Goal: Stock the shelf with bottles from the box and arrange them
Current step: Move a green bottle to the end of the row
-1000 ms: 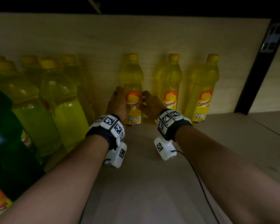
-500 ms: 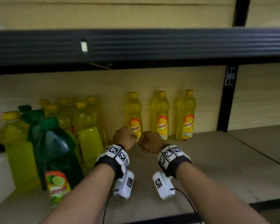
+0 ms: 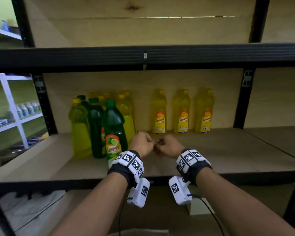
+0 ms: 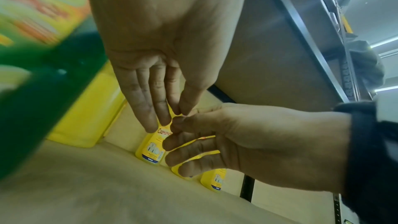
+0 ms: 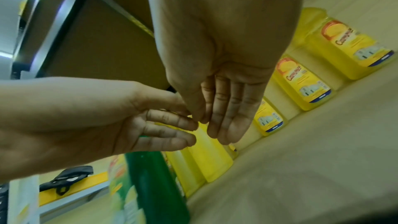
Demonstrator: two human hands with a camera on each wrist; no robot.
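Observation:
Three yellow bottles stand in a row at the back of the wooden shelf (image 3: 228, 150): left (image 3: 158, 113), middle (image 3: 181, 113) and right (image 3: 204, 113). They show again in the right wrist view (image 5: 301, 83). A cluster of yellow bottles (image 3: 78, 126) and green bottles (image 3: 114, 130) stands further left. My left hand (image 3: 141, 143) and right hand (image 3: 167, 145) hover side by side above the shelf, in front of the row. Both are empty. In the wrist views the left hand (image 4: 165, 111) and right hand (image 5: 217, 122) have relaxed fingers, and their tips nearly meet.
A black upright (image 3: 243, 99) bounds the bay on the right, and a black beam (image 3: 143, 56) carries the shelf above. Bare board lies right of and in front of the yellow row. A pale carton (image 3: 199, 208) sits below the shelf. White racks (image 3: 10, 108) stand far left.
Both hands have let go of the left bottle of the back row and drawn back toward the shelf's front edge. The view has pulled back with them.

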